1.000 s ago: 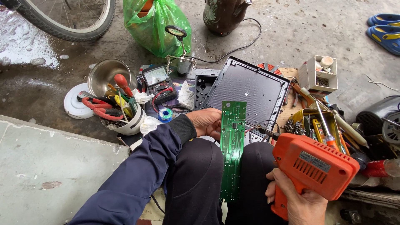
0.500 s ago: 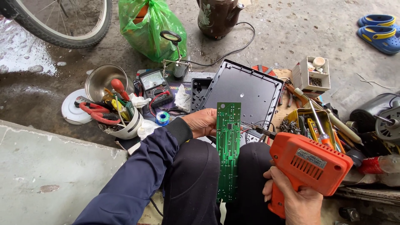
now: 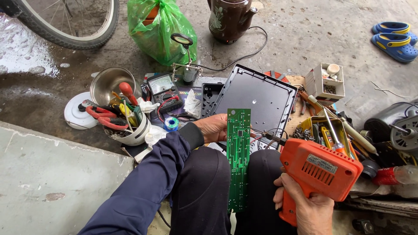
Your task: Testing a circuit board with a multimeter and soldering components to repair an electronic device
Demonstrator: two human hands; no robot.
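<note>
My left hand [image 3: 214,128] grips the upper part of a long, narrow green circuit board [image 3: 238,161], held upright over my knees with its solder side facing me. An orange pistol-shaped soldering gun [image 3: 320,172] sits in my right hand [image 3: 305,206], and its thin metal tip [image 3: 261,134] touches the board's right edge near the top. Behind the board lies a black plastic housing panel [image 3: 257,95] on the ground. Thin wires run from the board toward that panel.
To the left stand a white cup of pliers and screwdrivers [image 3: 126,124], a steel bowl [image 3: 109,82], a multimeter [image 3: 163,89] and a solder spool [image 3: 171,124]. A green bag [image 3: 163,30], brown kettle [image 3: 228,19] and bicycle wheel [image 3: 74,26] sit behind. Tool trays [image 3: 326,130] crowd the right.
The view has shifted slightly and the board sits a little higher in my left hand. The soldering gun's tip has stayed at the board's right edge.
</note>
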